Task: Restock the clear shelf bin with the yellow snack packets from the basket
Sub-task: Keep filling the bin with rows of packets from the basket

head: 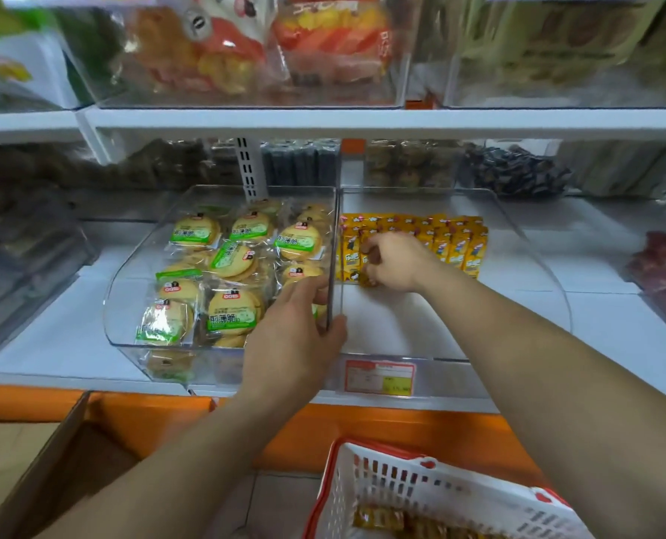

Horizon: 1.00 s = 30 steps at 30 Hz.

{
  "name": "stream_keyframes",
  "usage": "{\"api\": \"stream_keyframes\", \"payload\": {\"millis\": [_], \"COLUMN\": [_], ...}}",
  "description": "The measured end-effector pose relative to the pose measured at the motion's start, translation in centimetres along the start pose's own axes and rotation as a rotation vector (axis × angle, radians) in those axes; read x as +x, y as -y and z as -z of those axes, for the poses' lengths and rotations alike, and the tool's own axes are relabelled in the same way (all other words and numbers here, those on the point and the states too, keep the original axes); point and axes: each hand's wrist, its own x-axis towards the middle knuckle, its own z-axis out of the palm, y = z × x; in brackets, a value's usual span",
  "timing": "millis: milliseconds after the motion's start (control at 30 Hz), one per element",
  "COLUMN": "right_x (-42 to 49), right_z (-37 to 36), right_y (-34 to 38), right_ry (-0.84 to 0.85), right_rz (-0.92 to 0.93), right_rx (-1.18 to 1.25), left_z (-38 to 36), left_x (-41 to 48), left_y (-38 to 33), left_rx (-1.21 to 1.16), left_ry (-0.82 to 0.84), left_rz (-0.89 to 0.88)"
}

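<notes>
The clear shelf bin (518,243) sits on the white shelf, with a row of yellow snack packets (456,243) standing at its back. My right hand (395,262) reaches into it and pinches a yellow packet (367,281) at the left end of that row. My left hand (298,336) grips the clear divider wall (333,243) between this bin and its left neighbour. The white and red basket (432,488) stands at the bottom right, with more yellow packets (386,519) lying inside.
The neighbouring clear bin (129,305) on the left holds several round biscuit packs with green labels. A price tag (380,377) is on the bin's front. An open cardboard box (32,461) stands at the lower left. Upper shelves carry other snack bins.
</notes>
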Motion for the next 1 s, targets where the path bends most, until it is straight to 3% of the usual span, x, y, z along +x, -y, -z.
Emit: {"api": "stream_keyframes", "payload": {"millis": [200, 367, 500, 633, 733, 867, 1000], "right_x": [-1.2, -7.3, -14.9, -22.3, -26.0, -29.3, -31.2], "right_z": [0.3, 3.5, 6.5, 7.5, 5.5, 0.2, -7.2], "right_y": [0.3, 0.5, 0.0, -1.4, -3.0, -5.7, -8.0], "right_ry": [0.088, 0.004, -0.057, -0.100, -0.010, 0.169, 0.367], "right_rz": [0.018, 0.088, 0.157, 0.133, 0.082, 0.012, -0.117], "right_rx": [-0.004, 0.012, 0.018, 0.010, 0.015, 0.025, 0.092], "left_z": [0.3, 2.3, 4.4, 4.1, 0.9, -6.0, -12.2], "left_x": [0.0, 0.0, -1.4, -4.9, -7.6, -10.9, -13.8], "left_y": [0.2, -1.7, -4.8, -8.2, -9.0, -6.1, -0.2], "left_rx": [-0.011, -0.110, 0.027, 0.174, 0.371, 0.457, 0.359], "left_ry": [0.025, 0.051, -0.005, 0.276, 0.538, 0.782, 0.900], "left_rz": [0.024, 0.106, -0.067, -0.268, -0.331, -0.217, 0.086]}}
